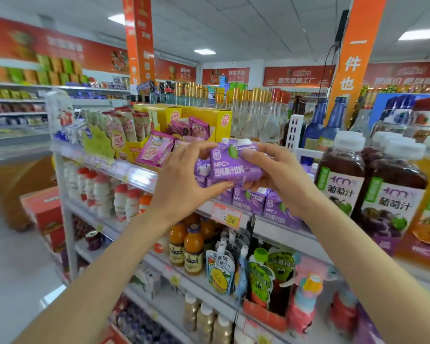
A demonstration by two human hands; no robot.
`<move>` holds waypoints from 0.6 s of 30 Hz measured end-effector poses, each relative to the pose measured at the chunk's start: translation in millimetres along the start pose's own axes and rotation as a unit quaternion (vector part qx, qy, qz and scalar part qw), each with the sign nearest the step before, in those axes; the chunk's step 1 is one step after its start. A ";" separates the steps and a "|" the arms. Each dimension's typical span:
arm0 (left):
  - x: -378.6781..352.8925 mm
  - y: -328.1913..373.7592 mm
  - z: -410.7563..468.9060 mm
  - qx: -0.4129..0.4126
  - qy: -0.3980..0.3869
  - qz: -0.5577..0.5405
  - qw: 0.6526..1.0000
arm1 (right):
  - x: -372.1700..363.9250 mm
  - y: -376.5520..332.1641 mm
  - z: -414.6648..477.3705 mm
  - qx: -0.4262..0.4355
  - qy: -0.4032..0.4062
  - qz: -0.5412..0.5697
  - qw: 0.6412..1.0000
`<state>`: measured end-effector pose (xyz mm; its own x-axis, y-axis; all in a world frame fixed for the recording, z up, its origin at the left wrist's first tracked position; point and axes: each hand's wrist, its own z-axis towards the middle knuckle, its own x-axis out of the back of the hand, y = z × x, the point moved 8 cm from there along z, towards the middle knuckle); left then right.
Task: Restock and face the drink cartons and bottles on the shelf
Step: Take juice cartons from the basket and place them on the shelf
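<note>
A purple juice carton with a white cap is held up in front of the shelf, tilted slightly. My left hand grips its left end, thumb underneath and fingers over the top. My right hand grips its right end. Below and behind it, a row of the same purple cartons stands on the grey shelf, partly hidden by my hands. Big grape juice bottles with white caps stand to the right on the same shelf.
A price tag reading 2.50 hangs on the shelf edge. Orange juice bottles and drink pouches fill the shelf below. Yellow display boxes and glass bottles sit above. The aisle floor lies at the left.
</note>
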<state>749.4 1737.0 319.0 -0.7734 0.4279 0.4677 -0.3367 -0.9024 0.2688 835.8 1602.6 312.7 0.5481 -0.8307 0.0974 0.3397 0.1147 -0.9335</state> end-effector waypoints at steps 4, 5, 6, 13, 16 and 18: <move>10.3 -3.4 -13.1 0.052 -0.003 -0.059 0.997 | -14.5 14.1 -10.7 -0.037 -0.066 0.112 0.991; 11.5 -4.1 -15.8 0.071 -0.007 -0.077 0.995 | -17.1 15.6 -13.9 -0.038 -0.085 0.125 0.988; 12.0 -4.7 -18.3 0.091 -0.010 -0.097 0.991 | -18.6 17.0 -17.2 -0.036 -0.100 0.126 0.986; 10.5 -1.7 -30.4 0.131 -0.005 -0.131 0.983 | -20.0 25.6 -27.6 -0.001 -0.094 0.075 0.993; 9.1 -0.5 -32.1 0.114 -0.006 -0.096 0.989 | -19.1 26.5 -29.3 0.012 -0.079 0.082 0.993; 6.4 -2.0 -33.2 0.111 -0.022 -0.088 0.990 | -18.8 25.6 -30.5 0.023 -0.083 0.088 0.992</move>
<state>727.2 1739.9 293.5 -0.6876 0.5841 0.4313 -0.3348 -0.7821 0.5256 810.9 1604.5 276.4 0.7188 -0.6952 -0.0059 0.2604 0.2770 -0.9249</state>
